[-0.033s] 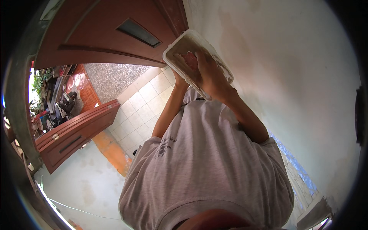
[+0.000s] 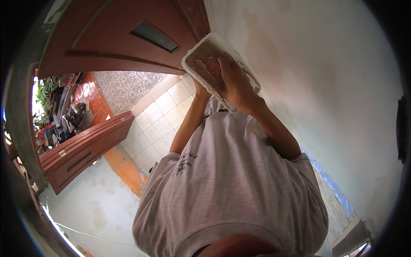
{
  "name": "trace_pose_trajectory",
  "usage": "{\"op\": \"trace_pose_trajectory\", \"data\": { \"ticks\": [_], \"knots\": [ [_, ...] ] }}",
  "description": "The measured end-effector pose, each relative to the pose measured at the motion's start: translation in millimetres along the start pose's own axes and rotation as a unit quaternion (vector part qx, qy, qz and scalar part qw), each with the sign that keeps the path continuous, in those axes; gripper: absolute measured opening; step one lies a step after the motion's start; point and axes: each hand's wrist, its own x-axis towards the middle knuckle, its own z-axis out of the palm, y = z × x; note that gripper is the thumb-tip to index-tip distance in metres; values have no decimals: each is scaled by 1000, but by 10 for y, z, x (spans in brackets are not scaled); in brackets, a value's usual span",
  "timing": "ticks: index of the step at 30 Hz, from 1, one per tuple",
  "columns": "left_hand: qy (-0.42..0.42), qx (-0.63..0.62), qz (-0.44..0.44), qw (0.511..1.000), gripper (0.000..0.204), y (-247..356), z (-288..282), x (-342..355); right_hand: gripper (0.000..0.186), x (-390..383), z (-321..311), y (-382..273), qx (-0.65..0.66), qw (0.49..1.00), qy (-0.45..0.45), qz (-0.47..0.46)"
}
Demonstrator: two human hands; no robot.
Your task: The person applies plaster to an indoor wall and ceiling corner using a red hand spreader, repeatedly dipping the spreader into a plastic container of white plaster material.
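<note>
A rectangular whitish plastic tub [image 2: 198,52], its inside smeared with grey-white residue, is tilted in front of my chest. From below and behind its left side, my left hand [image 2: 201,88] holds it; most of those fingers are hidden by the tub. Reaching over the near rim, my right hand [image 2: 236,88] is down inside, fingers closed and pointing away from me. Beside its fingertips a reddish-pink patch [image 2: 212,67] shows on the tub's bottom. Whatever the right fingers grip is hidden under them.
A pale, patchy plastered wall [image 2: 317,73] rises on the right. Ahead stands a brown door panel [image 2: 107,38], with a second brown door leaf [image 2: 90,150] at left. Through the doorway are plants [image 2: 47,92] and clutter. Light floor tiles [image 2: 158,124] lie below; a thin cable [image 2: 94,236] runs lower left.
</note>
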Motion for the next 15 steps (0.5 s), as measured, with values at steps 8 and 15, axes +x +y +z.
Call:
{"op": "trace_pose_trajectory", "data": {
  "ticks": [8, 15],
  "knots": [
    [35, 28, 24, 999, 67, -26, 133, 17, 51, 2, -12, -78, 20, 999, 35, 28],
    [-1, 307, 74, 949, 39, -36, 11, 23, 34, -6, -256, -283, 19, 992, 36, 116]
  ]
}}
